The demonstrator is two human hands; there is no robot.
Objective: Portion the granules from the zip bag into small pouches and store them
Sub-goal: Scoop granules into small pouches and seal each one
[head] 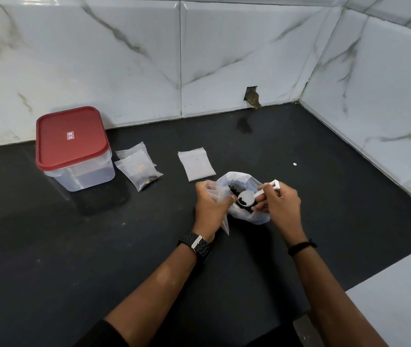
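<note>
With the right hand [278, 204] pinching a loaded scoop [246, 198] and the left hand [209, 209] gripping a limp pouch [215, 194], granules [243, 202] could miss its narrow mouth and scatter over the worktop [99, 246].

My desk [324, 151] is black and runs into a corner of white marble-veined wall tiles [124, 58]. Low in the back wall gapes a small ragged hole [251, 96]. A tiny white dot [294, 164] lies on the desk, off to my right.

I can read no text. A small red-and-blue sticker [69, 136] sits on my container's red lid [71, 139], at ten o'clock, too blurred to read.
</note>
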